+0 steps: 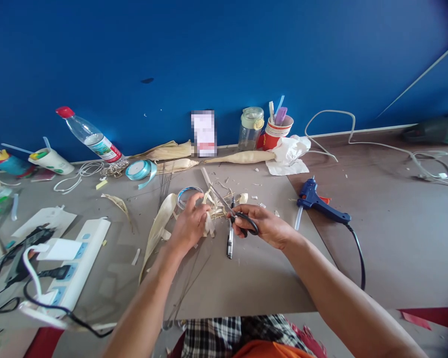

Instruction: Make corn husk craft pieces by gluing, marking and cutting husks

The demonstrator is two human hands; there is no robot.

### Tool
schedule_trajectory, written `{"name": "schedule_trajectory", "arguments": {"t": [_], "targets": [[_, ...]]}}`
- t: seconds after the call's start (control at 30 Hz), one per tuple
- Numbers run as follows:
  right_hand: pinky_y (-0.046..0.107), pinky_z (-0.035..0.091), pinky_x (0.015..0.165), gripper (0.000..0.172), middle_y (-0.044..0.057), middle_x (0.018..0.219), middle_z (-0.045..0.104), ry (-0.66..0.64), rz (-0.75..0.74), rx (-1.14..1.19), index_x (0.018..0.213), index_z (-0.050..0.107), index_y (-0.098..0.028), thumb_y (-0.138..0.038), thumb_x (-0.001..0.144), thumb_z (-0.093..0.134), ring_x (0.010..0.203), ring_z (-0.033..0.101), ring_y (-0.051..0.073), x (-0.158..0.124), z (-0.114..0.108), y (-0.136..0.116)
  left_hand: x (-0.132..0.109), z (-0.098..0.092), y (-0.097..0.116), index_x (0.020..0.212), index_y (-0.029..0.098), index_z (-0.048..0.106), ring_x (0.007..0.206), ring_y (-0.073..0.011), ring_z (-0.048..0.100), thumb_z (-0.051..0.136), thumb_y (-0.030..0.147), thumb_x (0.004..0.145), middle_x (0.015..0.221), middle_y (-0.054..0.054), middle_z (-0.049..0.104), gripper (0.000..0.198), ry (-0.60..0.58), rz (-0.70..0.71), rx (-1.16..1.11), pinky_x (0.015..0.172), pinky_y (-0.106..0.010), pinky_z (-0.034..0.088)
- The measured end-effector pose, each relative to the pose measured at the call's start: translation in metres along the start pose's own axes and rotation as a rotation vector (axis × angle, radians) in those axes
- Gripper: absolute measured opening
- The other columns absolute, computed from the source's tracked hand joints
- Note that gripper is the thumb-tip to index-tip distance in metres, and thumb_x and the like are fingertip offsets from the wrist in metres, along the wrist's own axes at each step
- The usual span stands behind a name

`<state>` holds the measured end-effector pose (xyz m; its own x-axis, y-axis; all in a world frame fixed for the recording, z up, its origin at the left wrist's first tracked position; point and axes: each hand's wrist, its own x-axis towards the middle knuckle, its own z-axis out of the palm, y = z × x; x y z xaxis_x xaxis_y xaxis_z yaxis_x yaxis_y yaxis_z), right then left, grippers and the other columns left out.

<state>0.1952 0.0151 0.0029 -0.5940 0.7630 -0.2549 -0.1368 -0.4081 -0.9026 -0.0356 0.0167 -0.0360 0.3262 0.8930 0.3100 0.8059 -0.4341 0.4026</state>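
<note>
My left hand [189, 224] is closed on a small bundle of pale corn husk pieces [211, 213] at the middle of the grey board [246, 278]. My right hand [265, 224] grips black-handled scissors [238, 213], whose blades point up and left toward the husk bundle. A black pen [230, 242] lies on the board just below the scissors. A roll of clear tape [188, 194] sits right behind my left hand. A long husk leaf [157, 229] lies to the left of my left wrist.
A blue glue gun [321, 203] with its cord lies right of the board. A white power strip [76, 266] with plugs sits at the left. Along the blue wall stand a plastic bottle [91, 135], a glass jar [251, 127], a red paper cup [278, 132], blue ribbon [140, 169] and more husks [242, 157].
</note>
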Motion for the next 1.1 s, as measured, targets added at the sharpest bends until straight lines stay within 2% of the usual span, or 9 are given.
{"name": "schedule_trajectory", "arguments": {"t": [0.1, 0.2, 0.27, 0.33, 0.5, 0.7, 0.8, 0.97, 1.1], "targets": [[0.027, 0.037, 0.06, 0.035, 0.0, 0.062, 0.06, 0.013, -0.004, 0.02, 0.088, 0.061, -0.015, -0.042, 0.071, 0.074, 0.059, 0.051, 0.012, 0.0, 0.0, 0.0, 0.0, -0.006, 0.005, 0.088, 0.019, 0.061, 0.085, -0.0162, 0.06, 0.041, 0.014, 0.088, 0.121, -0.01, 0.05, 0.021, 0.144, -0.022, -0.058, 0.081, -0.036, 0.051], [0.028, 0.037, 0.06, 0.034, 0.0, 0.063, 0.06, 0.078, -0.029, 0.083, 0.089, 0.062, -0.015, -0.042, 0.071, 0.075, 0.059, 0.052, 0.012, 0.001, 0.0, 0.003, -0.002, -0.015, 0.014, 0.086, 0.021, 0.059, 0.104, -0.0199, 0.057, 0.044, 0.014, 0.088, 0.111, -0.008, 0.054, 0.016, 0.35, 0.01, -0.116, 0.088, -0.037, 0.049], [0.028, 0.038, 0.062, 0.036, 0.001, 0.066, 0.061, 0.117, -0.052, 0.149, 0.09, 0.062, -0.016, -0.044, 0.072, 0.074, 0.061, 0.053, 0.013, 0.003, 0.0, 0.006, -0.006, -0.017, 0.021, 0.09, 0.021, 0.057, 0.099, -0.0178, 0.059, 0.048, 0.016, 0.088, 0.11, -0.008, 0.052, 0.012, 0.488, 0.019, -0.139, 0.088, -0.037, 0.05], [0.029, 0.04, 0.066, 0.039, 0.002, 0.074, 0.062, 0.107, -0.066, 0.227, 0.093, 0.062, -0.016, -0.046, 0.071, 0.074, 0.067, 0.055, 0.014, 0.005, 0.002, 0.009, -0.01, -0.017, 0.028, 0.092, 0.022, 0.057, 0.094, -0.0165, 0.061, 0.048, 0.017, 0.088, 0.112, -0.008, 0.051, 0.011, 0.538, 0.044, -0.146, 0.086, -0.037, 0.052], [0.027, 0.042, 0.072, 0.05, 0.001, 0.082, 0.062, 0.076, -0.058, 0.337, 0.102, 0.059, -0.018, -0.039, 0.062, 0.08, 0.079, 0.057, 0.015, 0.008, 0.012, 0.013, -0.014, -0.01, 0.04, 0.091, 0.022, 0.058, 0.09, -0.016, 0.063, 0.051, 0.015, 0.087, 0.109, -0.008, 0.052, 0.011, 0.518, 0.121, -0.186, 0.081, -0.035, 0.055], [0.024, 0.041, 0.059, 0.059, -0.003, 0.069, 0.061, 0.167, -0.043, 0.253, 0.105, 0.052, -0.02, -0.029, 0.055, 0.083, 0.061, 0.056, 0.012, 0.008, 0.018, 0.011, -0.016, -0.006, 0.045, 0.097, 0.023, 0.061, 0.101, -0.0187, 0.061, 0.05, 0.012, 0.087, 0.114, -0.008, 0.053, 0.018, 0.439, 0.162, -0.315, 0.088, -0.037, 0.052], [0.023, 0.04, 0.053, 0.061, -0.005, 0.068, 0.059, 0.261, -0.147, 0.16, 0.105, 0.049, -0.022, -0.029, 0.055, 0.083, 0.056, 0.052, 0.01, 0.007, 0.018, 0.011, -0.016, -0.005, 0.046, 0.108, 0.023, 0.055, 0.106, -0.0213, 0.059, 0.048, 0.024, 0.09, 0.117, -0.011, 0.054, 0.02, 0.346, -0.032, -0.536, 0.087, -0.038, 0.052], [0.022, 0.041, 0.05, 0.062, -0.003, 0.073, 0.058, 0.44, -0.307, -0.052, 0.11, 0.044, -0.022, -0.027, 0.06, 0.08, 0.06, 0.051, 0.012, 0.005, 0.018, 0.013, -0.012, -0.005, 0.052, 0.125, 0.024, 0.04, 0.095, -0.0217, 0.064, 0.067, 0.044, 0.076, 0.121, -0.012, 0.055, 0.06, 0.039, -0.341, -1.165, 0.078, -0.037, 0.054], [0.023, 0.041, 0.051, 0.061, -0.002, 0.076, 0.059, 0.456, -0.339, -0.083, 0.112, 0.043, -0.022, -0.029, 0.062, 0.078, 0.06, 0.051, 0.011, 0.004, 0.019, 0.014, -0.008, -0.005, 0.055, 0.113, 0.02, 0.055, 0.097, -0.0221, 0.063, 0.071, 0.038, 0.074, 0.109, -0.01, 0.064, 0.046, -0.058, -0.433, -1.289, 0.084, -0.036, 0.049]]}}
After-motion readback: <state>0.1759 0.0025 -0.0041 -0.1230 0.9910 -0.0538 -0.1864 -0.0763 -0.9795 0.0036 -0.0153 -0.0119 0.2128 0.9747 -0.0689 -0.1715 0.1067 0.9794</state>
